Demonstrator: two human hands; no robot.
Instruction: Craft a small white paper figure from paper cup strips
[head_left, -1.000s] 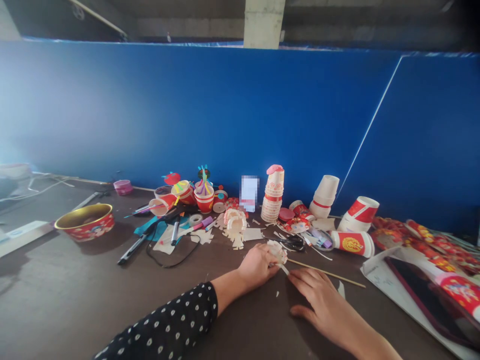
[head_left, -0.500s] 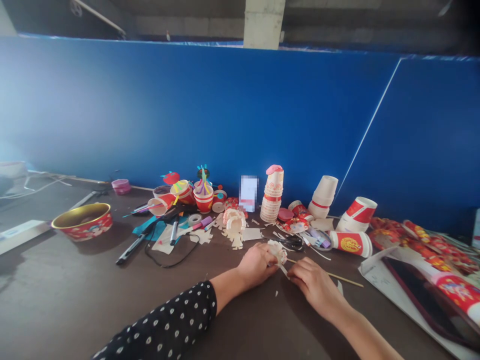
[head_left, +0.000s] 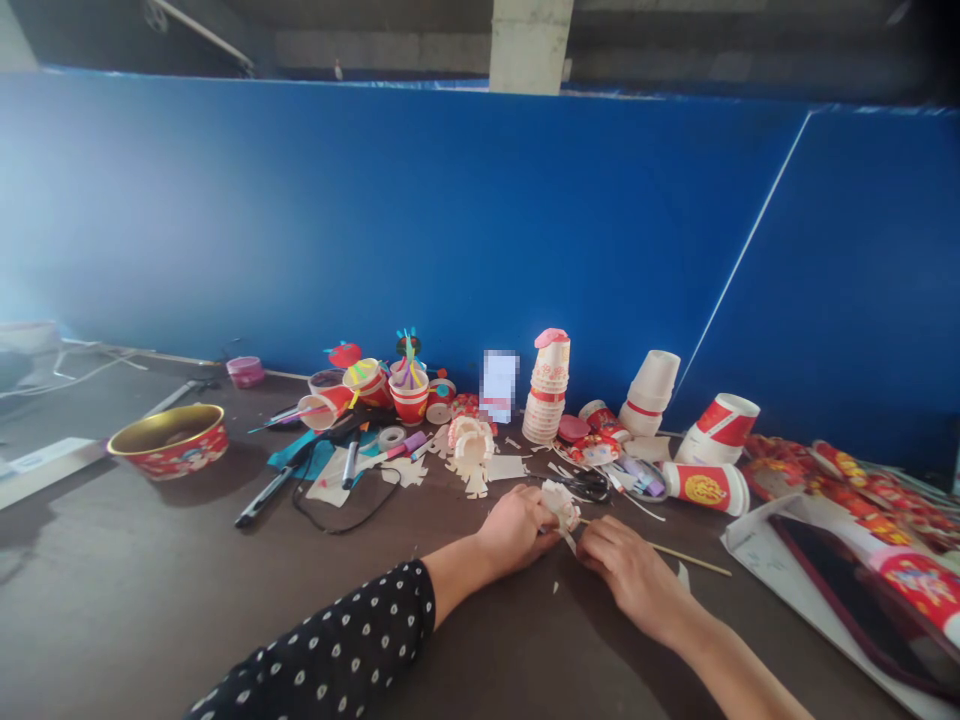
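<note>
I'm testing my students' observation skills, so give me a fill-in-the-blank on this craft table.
The left hand, holding a cut-paper piece, comes from a black sleeve with white ____.
A wooden skewer pokes out from beneath the ____.
The paper cup nearest it lies on its ____.
The far-left bowl is lined in ____.

Missing words: dots; right hand; side; gold.

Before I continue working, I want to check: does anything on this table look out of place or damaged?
Yes, a red-and-white paper cup lies on its side right of the scissors, and cut paper scraps are scattered across the dark table. A thin black cord also loops loosely near the markers, which looks untidy.
</note>
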